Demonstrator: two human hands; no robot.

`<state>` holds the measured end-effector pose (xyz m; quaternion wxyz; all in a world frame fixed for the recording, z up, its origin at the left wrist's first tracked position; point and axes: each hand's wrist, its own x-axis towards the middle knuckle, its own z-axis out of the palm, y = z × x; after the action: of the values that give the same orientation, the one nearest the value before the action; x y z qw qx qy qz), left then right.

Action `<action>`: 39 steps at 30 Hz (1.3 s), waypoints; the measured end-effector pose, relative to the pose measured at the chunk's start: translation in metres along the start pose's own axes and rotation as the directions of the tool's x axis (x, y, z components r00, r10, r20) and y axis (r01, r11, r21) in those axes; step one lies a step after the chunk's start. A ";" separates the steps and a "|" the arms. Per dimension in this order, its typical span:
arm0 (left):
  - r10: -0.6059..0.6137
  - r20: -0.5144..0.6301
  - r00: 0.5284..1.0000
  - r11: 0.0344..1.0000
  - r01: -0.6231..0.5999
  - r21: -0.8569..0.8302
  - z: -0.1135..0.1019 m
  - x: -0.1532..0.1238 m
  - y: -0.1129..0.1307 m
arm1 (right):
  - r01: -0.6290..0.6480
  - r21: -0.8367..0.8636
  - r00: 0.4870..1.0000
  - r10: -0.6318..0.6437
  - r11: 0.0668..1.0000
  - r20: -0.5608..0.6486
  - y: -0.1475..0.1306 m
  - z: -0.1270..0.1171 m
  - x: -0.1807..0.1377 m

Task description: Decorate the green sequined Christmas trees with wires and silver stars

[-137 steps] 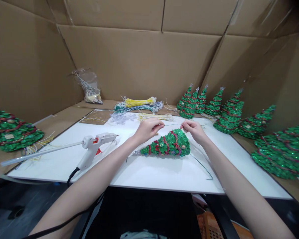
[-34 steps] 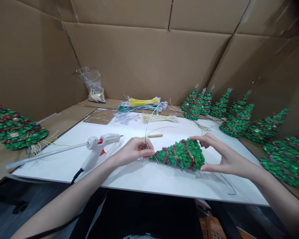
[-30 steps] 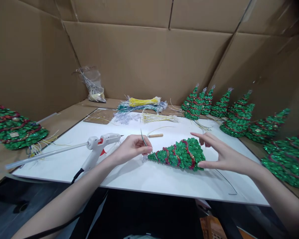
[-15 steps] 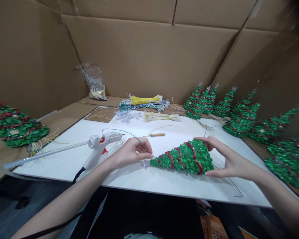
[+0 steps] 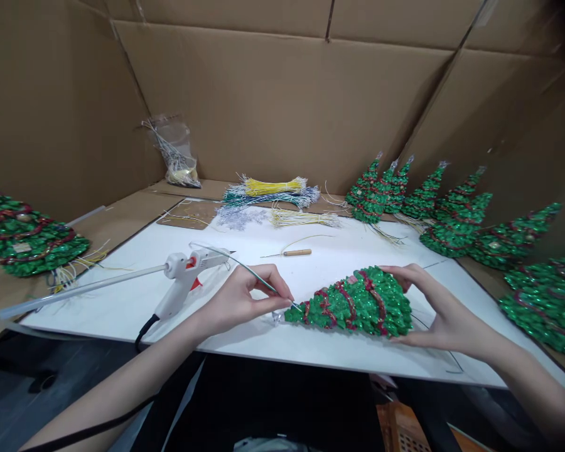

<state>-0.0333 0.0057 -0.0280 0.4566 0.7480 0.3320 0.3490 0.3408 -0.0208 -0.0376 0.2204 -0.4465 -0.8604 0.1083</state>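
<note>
On a white tabletop point(image 5: 301, 355): decorated tree point(image 5: 353, 301) held, wire point(image 5: 252, 271) pinched

The decorated tree is laid sideways, tip leftward, its base clasped in the grip of the right hand point(image 5: 442, 317). Near the tip, the wire is pinched in the grip of the left hand point(image 5: 245, 298). Farther left, a glue gun point(image 5: 181, 282) is seen.

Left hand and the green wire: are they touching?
Touching. The head view shows the left hand pinching the green wire, which runs between its thumb and fingers with no visible gap.
</note>
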 end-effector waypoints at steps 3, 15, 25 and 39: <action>0.034 0.007 0.999 0.999 -0.034 0.019 0.004 -0.004 -0.002 | 0.003 -0.001 1.000 -0.003 1.000 -0.028 0.001 0.003 -0.002; 0.116 0.007 0.993 0.989 -0.117 0.086 0.009 -0.007 -0.009 | -0.107 0.164 0.993 0.099 0.981 0.061 -0.001 -0.001 -0.006; 0.214 -0.036 0.976 0.965 -0.206 0.160 0.015 -0.006 -0.014 | -0.209 0.303 0.974 0.172 0.930 0.145 0.001 0.001 0.001; 0.449 0.027 0.893 0.817 -0.423 0.391 0.023 -0.005 -0.032 | -0.145 0.363 0.989 0.132 0.920 0.061 -0.001 0.008 0.004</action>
<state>-0.0228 0.0025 -0.0663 0.1964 0.8671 0.2292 0.3963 0.3345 -0.0175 -0.0432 0.2764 -0.4552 -0.7951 0.2903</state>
